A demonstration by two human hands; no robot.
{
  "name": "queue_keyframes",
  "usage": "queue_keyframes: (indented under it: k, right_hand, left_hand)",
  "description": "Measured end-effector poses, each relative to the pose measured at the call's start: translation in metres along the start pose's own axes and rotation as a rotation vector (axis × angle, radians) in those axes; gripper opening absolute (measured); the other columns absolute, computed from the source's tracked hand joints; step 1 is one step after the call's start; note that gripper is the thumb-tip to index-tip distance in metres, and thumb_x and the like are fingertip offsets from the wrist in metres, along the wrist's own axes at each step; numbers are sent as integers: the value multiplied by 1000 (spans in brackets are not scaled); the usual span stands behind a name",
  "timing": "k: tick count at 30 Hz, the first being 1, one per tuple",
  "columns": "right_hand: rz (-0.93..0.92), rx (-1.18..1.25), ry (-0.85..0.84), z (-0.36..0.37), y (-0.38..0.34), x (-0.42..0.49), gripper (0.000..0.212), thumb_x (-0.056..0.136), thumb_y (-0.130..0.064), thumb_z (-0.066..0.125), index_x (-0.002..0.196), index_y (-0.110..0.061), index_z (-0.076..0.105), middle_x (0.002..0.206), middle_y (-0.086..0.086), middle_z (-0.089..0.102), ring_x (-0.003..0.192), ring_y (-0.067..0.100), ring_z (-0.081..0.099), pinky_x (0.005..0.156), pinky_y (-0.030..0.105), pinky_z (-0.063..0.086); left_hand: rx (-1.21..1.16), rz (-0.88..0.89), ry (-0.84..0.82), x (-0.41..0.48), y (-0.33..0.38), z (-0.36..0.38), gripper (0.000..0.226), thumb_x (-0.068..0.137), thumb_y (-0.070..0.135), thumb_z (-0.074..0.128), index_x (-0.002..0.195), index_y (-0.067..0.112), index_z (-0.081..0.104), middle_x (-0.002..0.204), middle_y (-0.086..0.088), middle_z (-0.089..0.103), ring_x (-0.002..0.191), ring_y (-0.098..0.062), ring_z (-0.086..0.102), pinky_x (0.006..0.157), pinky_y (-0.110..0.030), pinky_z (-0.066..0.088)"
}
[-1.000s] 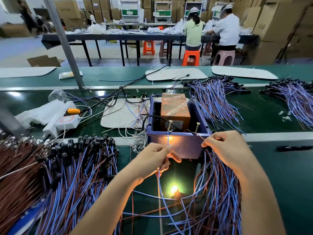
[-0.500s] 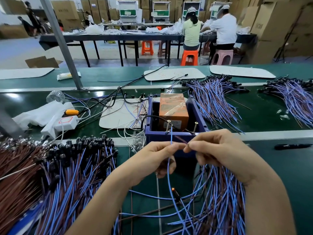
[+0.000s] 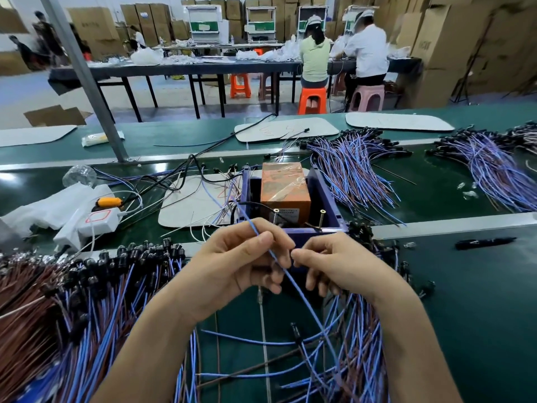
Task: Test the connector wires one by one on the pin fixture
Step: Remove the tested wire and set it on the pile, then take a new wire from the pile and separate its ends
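1. I am looking at a long green surface (image 3: 470, 301) in a workshop. The blue pin fixture (image 3: 327, 196) stands in the middle of it, with an orange block (image 3: 283, 184) inside and two upright pins (image 3: 275, 213) at its near wall.
2. Beyond the fixture, two people sit on stools at a dark table (image 3: 180, 68), and cardboard boxes (image 3: 453, 39) are stacked against the walls.
3. Bundles of blue and brown connector wires (image 3: 87, 309) lie left of the fixture on the near side. More lie just in front of it under my wrists, and more behind it to the right.
4. A white power strip (image 3: 97, 219) sits well left of the fixture, and a black pen (image 3: 483, 242) lies to its right.
5. My left hand (image 3: 232, 266) is just in front of the fixture, pinching one blue wire (image 3: 303, 299) between thumb and forefinger. The wire runs up past the fixture's left wall and down toward me.
6. My right hand (image 3: 345, 266) is curled beside the left, its thumb and forefinger tips pressed together right next to that wire. I cannot tell whether they grip anything.
7. A pale metal rail (image 3: 436, 225) crosses the surface level with the fixture's near wall. The widest bare green area is right of the fixture, on the near side.
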State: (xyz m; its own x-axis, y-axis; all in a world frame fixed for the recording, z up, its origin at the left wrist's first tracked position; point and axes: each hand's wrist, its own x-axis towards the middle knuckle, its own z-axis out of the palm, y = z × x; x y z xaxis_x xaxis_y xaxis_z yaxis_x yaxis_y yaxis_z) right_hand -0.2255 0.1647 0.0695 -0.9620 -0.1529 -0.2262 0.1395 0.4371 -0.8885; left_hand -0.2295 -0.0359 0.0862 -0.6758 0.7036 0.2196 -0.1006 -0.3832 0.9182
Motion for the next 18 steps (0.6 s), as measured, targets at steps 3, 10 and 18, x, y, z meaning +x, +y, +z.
queue_keyframes:
  k: [3,10,18]
  right_hand:
    - [184,-159,-99,4,17,13,25,91,-36,64,90,-11,61,58,6,67,41,14,56,40,20,43]
    - [338,-513,-392,34,25,25,35,75,-26,81,85,-6,54,65,10,65,48,20,60,53,27,51]
    - [118,-435,-291,19,17,18,13,81,-8,64,79,-16,54,64,-1,62,43,8,55,44,20,42]
  left_hand:
    - [-80,80,-22,-2,4,2,18,88,25,64,95,10,70,87,-5,67,72,-12,63,66,-22,55]
    - [-79,132,-18,-3,7,1,16,80,17,70,93,7,72,87,-6,66,72,-13,61,65,-22,54]
    - [-18,58,-98,-7,7,-7,23,86,19,63,105,9,71,81,-3,67,54,-5,52,43,-13,37]
